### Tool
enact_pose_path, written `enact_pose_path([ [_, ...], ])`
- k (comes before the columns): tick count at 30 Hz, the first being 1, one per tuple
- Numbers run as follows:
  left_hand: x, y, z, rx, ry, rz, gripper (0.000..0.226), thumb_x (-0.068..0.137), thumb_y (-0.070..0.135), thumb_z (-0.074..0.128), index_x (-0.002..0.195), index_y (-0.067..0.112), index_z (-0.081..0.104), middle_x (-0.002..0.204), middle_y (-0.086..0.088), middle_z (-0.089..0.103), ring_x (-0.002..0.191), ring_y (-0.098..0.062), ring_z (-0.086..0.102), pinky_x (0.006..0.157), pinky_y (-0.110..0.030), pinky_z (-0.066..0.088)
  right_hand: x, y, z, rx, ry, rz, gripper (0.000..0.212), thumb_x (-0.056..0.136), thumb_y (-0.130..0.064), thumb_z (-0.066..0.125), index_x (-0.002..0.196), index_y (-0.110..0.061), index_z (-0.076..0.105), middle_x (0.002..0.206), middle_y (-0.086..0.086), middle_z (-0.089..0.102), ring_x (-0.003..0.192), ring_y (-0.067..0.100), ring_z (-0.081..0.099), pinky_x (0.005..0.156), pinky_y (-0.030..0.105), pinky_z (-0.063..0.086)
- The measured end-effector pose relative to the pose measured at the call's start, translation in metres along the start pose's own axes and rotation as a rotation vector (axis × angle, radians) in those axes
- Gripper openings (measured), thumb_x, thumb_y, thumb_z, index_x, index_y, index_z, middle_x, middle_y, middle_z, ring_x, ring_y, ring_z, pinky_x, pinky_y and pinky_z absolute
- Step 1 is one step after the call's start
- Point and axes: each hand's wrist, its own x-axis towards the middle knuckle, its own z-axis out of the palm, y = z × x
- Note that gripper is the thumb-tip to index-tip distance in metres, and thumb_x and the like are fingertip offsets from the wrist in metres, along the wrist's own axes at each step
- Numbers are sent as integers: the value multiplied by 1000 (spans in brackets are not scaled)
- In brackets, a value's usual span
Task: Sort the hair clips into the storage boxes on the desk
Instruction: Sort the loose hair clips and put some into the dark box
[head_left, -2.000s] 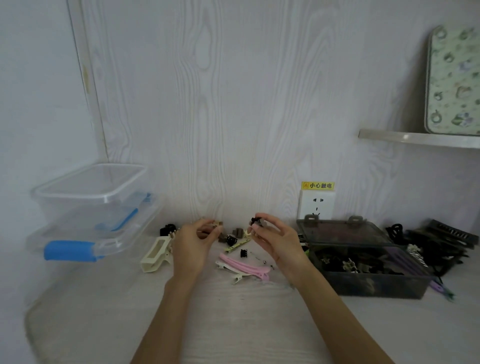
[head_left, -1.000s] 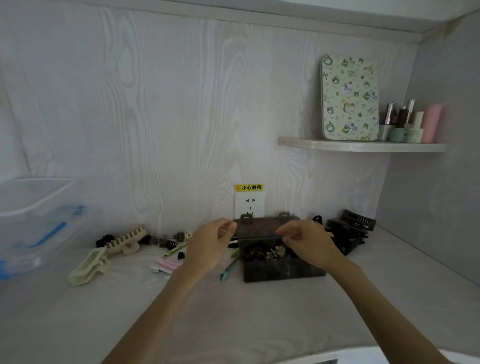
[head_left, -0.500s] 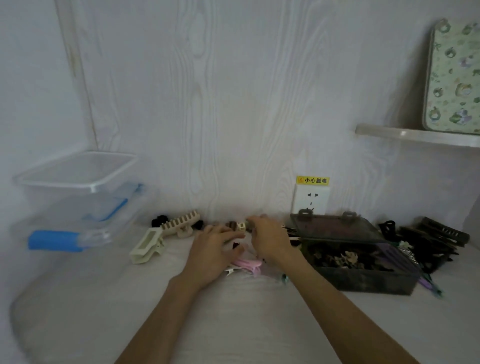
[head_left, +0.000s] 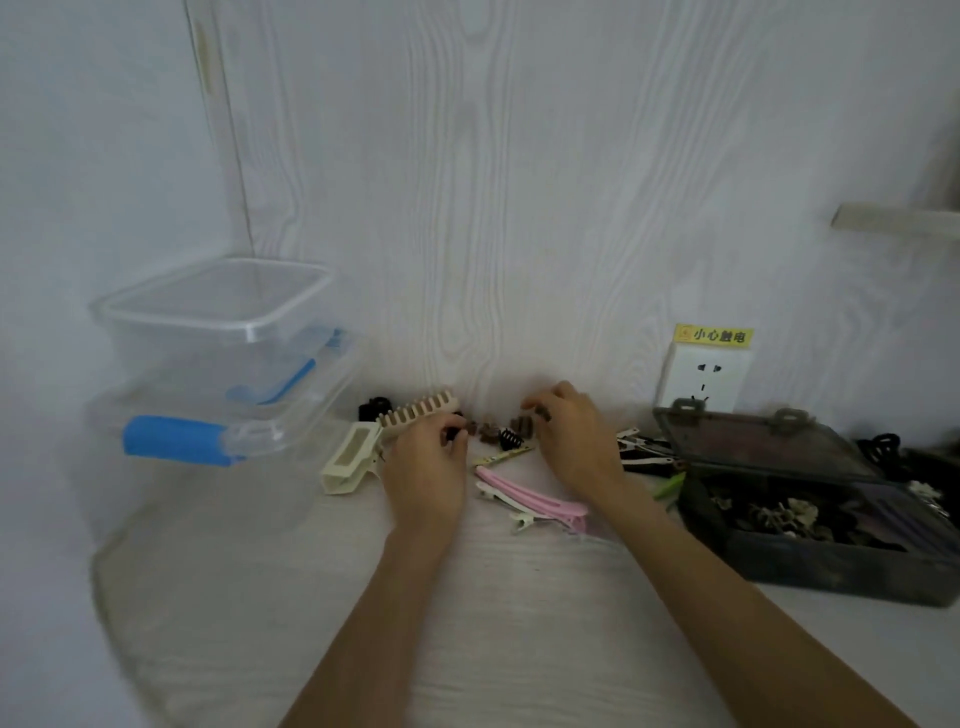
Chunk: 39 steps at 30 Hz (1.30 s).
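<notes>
Both hands picking small claw clips from the loose pile left of the dark storage box.

We judge the chief risk is a tiny clip slipping from our fingertips and skidding against the wall, since each pinch is shallow. Our left hand reaches palm-down, fingers curled, pinching a small dark clip; our right hand, nearer the box, pinches another small clip off the desk. Brown mini clips and pink clips lie between the hands.
</notes>
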Motion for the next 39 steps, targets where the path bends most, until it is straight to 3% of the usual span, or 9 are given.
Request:
enact_pose_path([
  [4,4,-9,7,21,-128,7,25,89,17,57,109,28,68,110,4,68,102,-15,62,81,-30,50,0,-1,10,-88,-172,-47,24,94,-27,47,110,-18,62,115,8,47,103,29,54,78,38,46],
  [8,6,-15,14,20,-247,22,27,91,23,54,113,35,63,112,4,66,105,-16,59,80,-31,49,1,-1,-5,-21,-306,-60,20,93,-16,48,102,-17,65,111,8,49,99,28,55,83,36,45],
  [13,8,-14,17,60,-262,25,29,93,35,48,120,36,58,116,0,64,106,-17,58,82,-34,50,-17,-8,-13,56,-300,-108,21,85,-7,54,93,-20,69,91,0,43,84,23,57,74,30,43],
  [16,9,-10,16,136,-332,67,39,91,48,47,127,35,54,118,0,64,109,-20,57,79,-31,47,-17,-8,-10,117,-248,-25,27,81,-11,61,106,-21,62,92,2,47,83,19,52,69,26,39],
  [20,14,-9,15,139,-343,59,40,86,53,52,124,41,56,115,6,66,107,-16,60,74,-25,44,-10,-10,-6,180,-334,72,55,85,-20,61,135,-20,39,123,10,39,98,27,57,89,34,46],
  [22,14,-10,17,134,-336,60,35,88,49,53,122,42,58,113,7,67,105,-16,61,73,-26,45,-4,-9,-2,144,-395,52,60,88,-21,56,142,-22,29,131,12,32,104,30,56,95,36,45],
  [25,14,-11,17,63,-340,69,25,90,35,57,113,38,65,104,7,72,98,-13,64,71,-25,47,3,-11,6,59,-456,-54,51,92,-21,48,141,-26,34,131,14,39,109,34,52,99,39,42],
  [33,22,-20,12,-88,-329,31,25,74,27,77,98,24,74,92,8,74,82,-1,67,79,-27,56,-6,-12,7,86,-244,-31,26,87,-24,59,111,-16,61,109,6,64,101,21,58,76,25,39],
  [39,21,-15,10,-93,-329,43,20,74,25,77,94,22,76,91,7,74,81,-3,68,79,-28,56,-25,-4,-22,318,-78,85,14,80,-21,71,93,-17,69,79,-7,63,65,5,55,68,21,49],
])
